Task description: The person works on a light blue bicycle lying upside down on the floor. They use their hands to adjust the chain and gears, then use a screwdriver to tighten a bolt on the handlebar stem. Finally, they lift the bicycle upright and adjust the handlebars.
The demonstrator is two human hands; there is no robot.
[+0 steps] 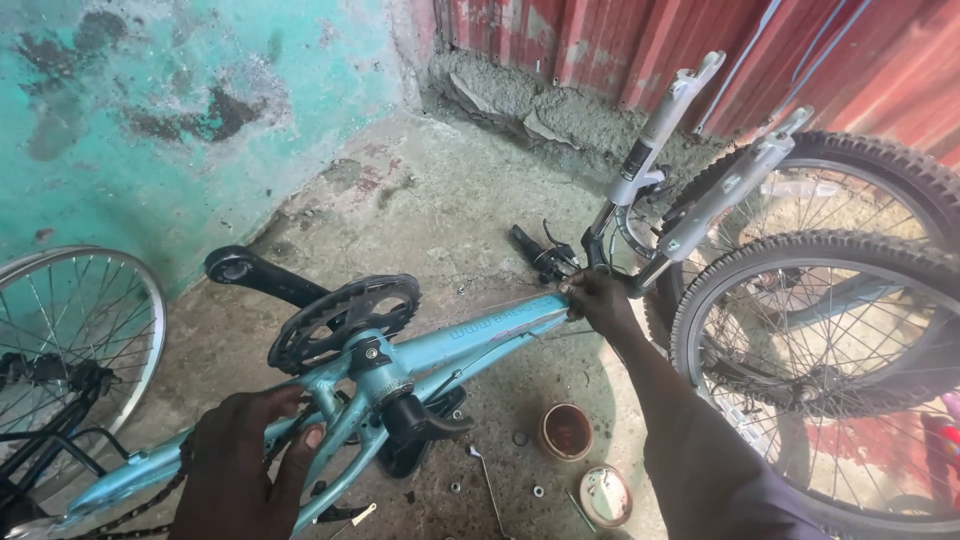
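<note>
A teal, stained wall (150, 110) gives way to a rusty red metal sheet (600, 40) above a rough concrete floor (420, 200), with a loose wheel (75, 330) at left and two tyred wheels (830, 320) at right. The light-blue frame (440, 350) lies upside down across the floor, black chainring (345, 318) and silver fork (690, 180) pointing up. The left hand (245, 465) grips its rear tubes; the right hand (600, 300) is closed round the head end.

Informal bicycle repair spot, outdoors: bare concrete floor (440, 190), corrugated red metal wall (600, 45), loose wheels (840, 370), scattered nuts (520, 438), spanner (487, 480).
</note>
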